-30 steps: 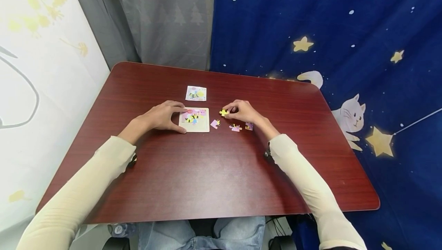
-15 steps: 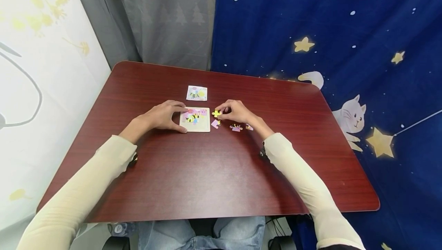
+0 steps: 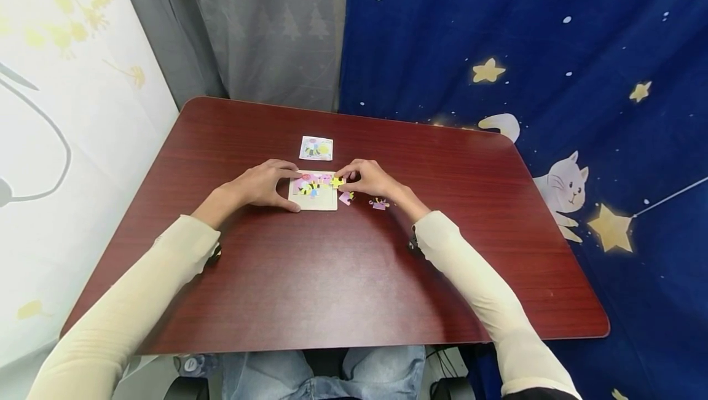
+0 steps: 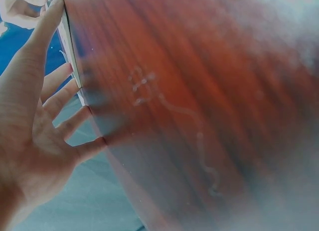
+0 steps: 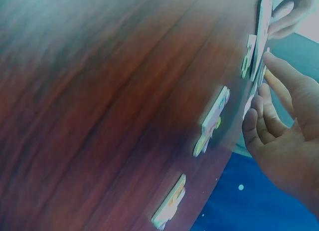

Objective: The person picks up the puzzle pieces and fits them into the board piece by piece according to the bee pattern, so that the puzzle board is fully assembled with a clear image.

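A pale square puzzle tray (image 3: 297, 203) lies on the table, its upper part covered by joined pieces with a bee picture. My left hand (image 3: 260, 186) rests at its left side, fingers spread and fairly straight, thumb at the lower left corner and index finger near the top edge. Over the tray's upper right edge, my right hand (image 3: 369, 179) pinches a yellow jigsaw piece (image 3: 336, 183) between thumb and index finger. A loose pink-and-yellow jigsaw piece (image 3: 346, 198) lies just below those fingers, close to the tray's right edge.
Another loose piece (image 3: 378, 204) lies farther right, and in the right wrist view one more piece (image 5: 170, 202) lies near the table's far side. A picture card (image 3: 316, 149) with a bee lies behind the tray. The dark red table (image 3: 310, 289) backs onto curtains.
My right hand has moved left with the yellow jigsaw piece, from beside the tray to over its upper right edge. My left hand has stayed in place.
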`<state>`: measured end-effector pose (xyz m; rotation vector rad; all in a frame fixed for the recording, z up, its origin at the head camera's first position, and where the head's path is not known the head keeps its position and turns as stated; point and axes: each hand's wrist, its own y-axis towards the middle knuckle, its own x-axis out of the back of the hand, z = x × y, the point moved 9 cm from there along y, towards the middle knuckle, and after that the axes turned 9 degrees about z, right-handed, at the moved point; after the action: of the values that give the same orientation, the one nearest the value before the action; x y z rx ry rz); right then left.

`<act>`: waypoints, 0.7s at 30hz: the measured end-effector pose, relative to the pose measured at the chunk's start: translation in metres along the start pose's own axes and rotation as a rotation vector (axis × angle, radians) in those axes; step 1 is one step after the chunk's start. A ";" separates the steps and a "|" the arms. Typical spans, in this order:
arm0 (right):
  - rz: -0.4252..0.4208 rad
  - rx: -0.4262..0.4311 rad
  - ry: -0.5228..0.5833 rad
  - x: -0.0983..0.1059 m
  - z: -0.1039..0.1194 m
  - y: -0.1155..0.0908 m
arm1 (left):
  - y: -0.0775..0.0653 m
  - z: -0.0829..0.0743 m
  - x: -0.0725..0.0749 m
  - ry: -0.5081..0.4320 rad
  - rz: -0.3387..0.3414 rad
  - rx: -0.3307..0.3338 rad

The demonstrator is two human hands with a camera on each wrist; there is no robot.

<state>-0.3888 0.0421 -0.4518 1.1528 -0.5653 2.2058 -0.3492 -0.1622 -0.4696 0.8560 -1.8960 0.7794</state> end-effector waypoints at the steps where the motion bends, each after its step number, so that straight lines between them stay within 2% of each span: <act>1: 0.001 0.003 0.002 -0.001 0.001 0.001 | 0.000 0.000 0.000 0.000 0.001 0.000; 21: 0.036 0.048 -0.011 -0.016 0.023 0.015 | 0.000 0.000 0.000 0.002 -0.001 -0.001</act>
<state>-0.3784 0.0124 -0.4546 1.1886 -0.5441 2.2560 -0.3498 -0.1622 -0.4694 0.8547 -1.8939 0.7785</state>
